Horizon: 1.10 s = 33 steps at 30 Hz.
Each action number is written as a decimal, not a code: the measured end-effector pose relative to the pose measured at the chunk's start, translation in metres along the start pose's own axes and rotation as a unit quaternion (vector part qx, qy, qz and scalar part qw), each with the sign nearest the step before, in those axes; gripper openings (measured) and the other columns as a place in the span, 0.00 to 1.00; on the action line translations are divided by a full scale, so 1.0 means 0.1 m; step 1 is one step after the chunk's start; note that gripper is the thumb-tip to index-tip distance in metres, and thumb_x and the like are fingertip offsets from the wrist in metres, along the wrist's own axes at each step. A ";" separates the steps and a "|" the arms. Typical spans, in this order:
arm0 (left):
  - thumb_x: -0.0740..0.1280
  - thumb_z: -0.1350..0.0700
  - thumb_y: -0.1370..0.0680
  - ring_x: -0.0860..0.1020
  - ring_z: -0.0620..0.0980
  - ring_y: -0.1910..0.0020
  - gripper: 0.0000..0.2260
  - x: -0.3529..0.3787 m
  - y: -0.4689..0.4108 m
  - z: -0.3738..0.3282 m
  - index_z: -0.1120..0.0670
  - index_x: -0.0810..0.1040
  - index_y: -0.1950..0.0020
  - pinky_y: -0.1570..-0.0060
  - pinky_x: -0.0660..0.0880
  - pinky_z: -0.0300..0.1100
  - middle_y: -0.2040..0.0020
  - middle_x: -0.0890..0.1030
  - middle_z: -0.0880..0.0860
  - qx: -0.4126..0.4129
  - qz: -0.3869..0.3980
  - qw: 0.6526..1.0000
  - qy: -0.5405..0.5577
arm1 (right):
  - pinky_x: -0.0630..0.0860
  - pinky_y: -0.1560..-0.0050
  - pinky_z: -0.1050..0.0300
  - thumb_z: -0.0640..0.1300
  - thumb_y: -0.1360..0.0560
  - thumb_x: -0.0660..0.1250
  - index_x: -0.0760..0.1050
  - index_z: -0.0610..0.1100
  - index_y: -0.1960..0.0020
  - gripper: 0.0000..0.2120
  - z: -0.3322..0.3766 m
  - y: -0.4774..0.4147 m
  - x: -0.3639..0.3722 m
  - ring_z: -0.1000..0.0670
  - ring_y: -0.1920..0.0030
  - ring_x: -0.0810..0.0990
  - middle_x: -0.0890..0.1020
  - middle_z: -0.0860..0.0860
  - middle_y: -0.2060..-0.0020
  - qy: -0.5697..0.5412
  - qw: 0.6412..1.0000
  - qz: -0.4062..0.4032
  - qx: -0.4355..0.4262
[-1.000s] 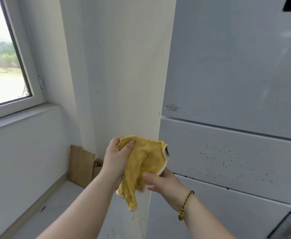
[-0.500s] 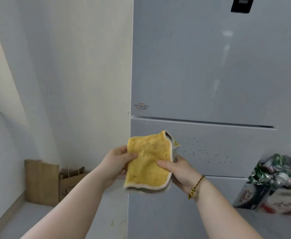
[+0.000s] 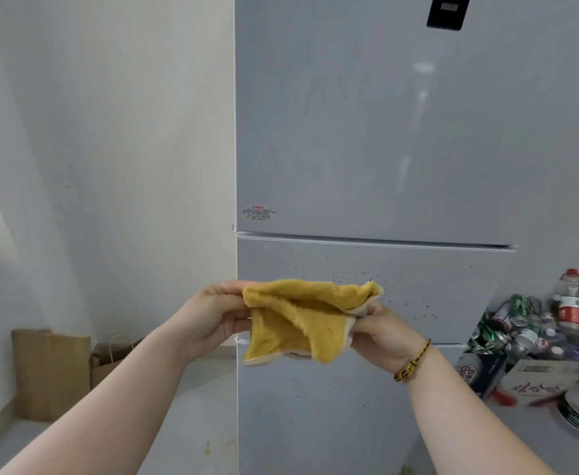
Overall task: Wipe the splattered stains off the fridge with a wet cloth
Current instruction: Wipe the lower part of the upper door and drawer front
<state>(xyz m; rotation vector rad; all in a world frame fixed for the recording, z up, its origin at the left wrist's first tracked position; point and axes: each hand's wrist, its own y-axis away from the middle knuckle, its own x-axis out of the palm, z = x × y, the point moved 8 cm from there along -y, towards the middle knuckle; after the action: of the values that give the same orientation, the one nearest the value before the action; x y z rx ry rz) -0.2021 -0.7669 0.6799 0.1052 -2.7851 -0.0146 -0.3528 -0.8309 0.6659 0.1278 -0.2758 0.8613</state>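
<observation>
- The brown paper bags [image 3: 50, 371] lean on the wall at the floor's left edge, well apart from the fridge [image 3: 384, 132]. They are unlikely to be disturbed.
- The left hand [image 3: 212, 320] pinches the cloth's left corner, with the fingers curled round it. If only this pinch remains, the cloth may slip once it drags on the door.
- The yellow cloth [image 3: 302, 320] hangs crumpled between both hands in front of the fridge's middle door. Left bunched like this, only a ridge would meet the door, which could smear the marks. A dripping cloth could also streak the lower door.
- The right hand [image 3: 380, 334] grips the cloth's right corner with the fingers closed on it. Its beaded bracelet [image 3: 413, 361] could scrape the glossy door.
- The splattered stains [image 3: 349, 275] speckle the middle door from its upper left toward its right edge, and some are hidden behind the cloth. Small, scattered specks are easily missed.
- A heap of cans and bottles [image 3: 521, 323] sits just beside the fridge's right edge. A wide stroke could topple it.
</observation>
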 end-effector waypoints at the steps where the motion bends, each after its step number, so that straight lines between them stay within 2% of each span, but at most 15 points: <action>1: 0.51 0.72 0.24 0.82 0.51 0.67 0.26 0.00 -0.01 0.00 0.58 0.83 0.71 0.70 0.79 0.40 0.63 0.84 0.55 -0.010 0.005 1.000 0.015 | 0.80 0.62 0.59 0.26 0.32 0.64 0.84 0.44 0.60 0.16 0.02 0.00 -0.04 0.51 0.58 0.84 0.85 0.48 0.61 0.006 1.000 -0.015 -0.004; 3: 0.52 0.65 0.23 0.82 0.51 0.68 0.24 -0.02 -0.04 0.02 0.59 0.82 0.71 0.71 0.78 0.40 0.60 0.84 0.56 -0.032 -0.007 0.998 0.048 | 0.80 0.64 0.59 0.20 0.27 0.51 0.83 0.45 0.62 0.28 0.06 -0.01 -0.06 0.52 0.61 0.84 0.85 0.49 0.63 0.018 0.999 -0.035 -0.008; 5: 0.54 0.55 0.21 0.79 0.49 0.72 0.21 -0.03 -0.07 0.07 0.57 0.79 0.68 0.73 0.76 0.36 0.64 0.81 0.55 -0.054 -0.031 0.997 0.048 | 0.81 0.63 0.60 0.19 0.27 0.48 0.84 0.46 0.66 0.32 0.09 -0.01 -0.03 0.54 0.62 0.84 0.85 0.50 0.65 0.033 0.998 -0.042 -0.025; 7: 0.60 0.52 0.23 0.77 0.47 0.69 0.09 -0.01 -0.10 0.14 0.55 0.76 0.55 0.69 0.76 0.37 0.62 0.77 0.54 -0.072 -0.044 0.996 -0.013 | 0.81 0.62 0.61 0.20 0.27 0.49 0.84 0.49 0.68 0.34 0.12 -0.03 0.02 0.56 0.63 0.83 0.85 0.52 0.66 0.054 0.996 -0.055 -0.039; 8: 0.64 0.54 0.25 0.78 0.48 0.64 0.08 -0.01 -0.11 0.17 0.55 0.74 0.48 0.66 0.77 0.38 0.57 0.77 0.54 -0.084 -0.039 0.995 -0.036 | 0.80 0.62 0.60 0.20 0.27 0.49 0.84 0.50 0.68 0.34 0.13 -0.03 0.04 0.56 0.64 0.83 0.84 0.52 0.67 0.062 0.995 -0.060 -0.044; 10: 0.71 0.59 0.31 0.79 0.50 0.58 0.18 0.02 -0.11 0.26 0.56 0.72 0.43 0.63 0.78 0.39 0.53 0.79 0.54 -0.124 0.011 0.991 -0.055 | 0.80 0.66 0.61 0.22 0.27 0.54 0.83 0.51 0.69 0.31 0.16 -0.03 0.07 0.56 0.66 0.82 0.84 0.53 0.69 0.070 0.994 -0.069 -0.057; 12: 0.71 0.58 0.34 0.81 0.50 0.60 0.18 0.10 -0.05 0.33 0.59 0.75 0.45 0.63 0.78 0.39 0.56 0.82 0.54 -0.155 0.075 0.983 -0.067 | 0.79 0.67 0.61 0.30 0.33 0.64 0.83 0.52 0.68 0.20 0.21 0.00 0.11 0.56 0.65 0.82 0.84 0.53 0.68 0.079 0.992 -0.067 -0.072; 14: 0.69 0.58 0.36 0.82 0.49 0.62 0.17 0.08 -0.05 0.38 0.60 0.76 0.47 0.63 0.78 0.40 0.59 0.83 0.54 -0.152 0.076 0.983 -0.073 | 0.79 0.64 0.62 0.35 0.35 0.66 0.84 0.52 0.65 0.13 0.23 0.03 0.14 0.56 0.61 0.83 0.84 0.54 0.63 0.096 0.991 -0.065 -0.069; 16: 0.71 0.59 0.38 0.81 0.48 0.67 0.18 -0.02 -0.10 0.33 0.58 0.75 0.50 0.67 0.78 0.39 0.63 0.81 0.54 -0.120 0.025 0.989 -0.085 | 0.79 0.60 0.62 0.30 0.29 0.64 0.82 0.49 0.60 0.15 0.19 0.07 0.10 0.55 0.58 0.82 0.83 0.53 0.57 0.143 0.986 -0.069 -0.039; 18: 0.72 0.60 0.41 0.78 0.48 0.68 0.17 -0.09 -0.14 0.25 0.55 0.73 0.55 0.71 0.75 0.38 0.63 0.77 0.53 -0.082 -0.013 0.985 -0.150 | 0.76 0.48 0.64 0.25 0.27 0.56 0.79 0.49 0.56 0.21 0.15 0.13 0.07 0.58 0.50 0.78 0.79 0.56 0.49 0.245 0.967 -0.065 0.008; 21: 0.76 0.62 0.36 0.75 0.48 0.60 0.18 -0.13 -0.15 0.13 0.49 0.72 0.54 0.65 0.74 0.38 0.57 0.73 0.51 -0.027 -0.046 0.949 -0.311 | 0.61 0.34 0.64 0.25 0.27 0.52 0.76 0.52 0.54 0.25 0.13 0.21 0.05 0.60 0.39 0.68 0.71 0.60 0.42 0.390 0.917 -0.066 0.040; 24: 0.74 0.63 0.33 0.75 0.49 0.62 0.19 -0.07 -0.14 0.09 0.47 0.70 0.52 0.63 0.76 0.43 0.56 0.74 0.52 0.017 -0.037 0.928 -0.370 | 0.59 0.37 0.66 0.36 0.25 0.61 0.71 0.54 0.42 0.16 0.08 0.12 0.24 0.61 0.38 0.64 0.68 0.60 0.40 0.472 0.879 -0.066 0.016; 26: 0.75 0.63 0.33 0.75 0.50 0.65 0.19 -0.02 -0.14 0.08 0.45 0.69 0.54 0.65 0.77 0.46 0.59 0.75 0.52 0.040 -0.021 0.933 -0.358 | 0.63 0.41 0.65 0.44 0.26 0.65 0.65 0.54 0.34 0.22 -0.05 -0.02 0.35 0.59 0.40 0.66 0.68 0.60 0.43 0.503 0.861 -0.072 0.019; 30: 0.75 0.61 0.33 0.73 0.43 0.68 0.18 -0.06 -0.17 0.05 0.44 0.70 0.55 0.73 0.72 0.32 0.62 0.74 0.47 0.066 -0.023 0.924 -0.377 | 0.72 0.54 0.64 0.44 0.27 0.67 0.70 0.52 0.46 0.11 -0.26 -0.23 0.43 0.53 0.51 0.75 0.76 0.54 0.54 0.461 0.883 -0.085 0.016; 33: 0.73 0.59 0.31 0.76 0.44 0.62 0.16 -0.15 -0.24 0.19 0.45 0.73 0.49 0.67 0.74 0.31 0.59 0.77 0.48 0.037 -0.017 0.942 -0.333 | 0.72 0.53 0.63 0.42 0.26 0.65 0.69 0.53 0.50 0.09 -0.36 -0.31 0.31 0.53 0.52 0.76 0.77 0.55 0.56 0.455 0.885 -0.095 0.006</action>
<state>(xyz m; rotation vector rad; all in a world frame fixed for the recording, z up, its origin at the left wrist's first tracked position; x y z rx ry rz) -0.1931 -0.7900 0.6563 0.1990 -3.4636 0.0563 -0.3029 -0.8203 0.6408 -0.2415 0.6200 0.6472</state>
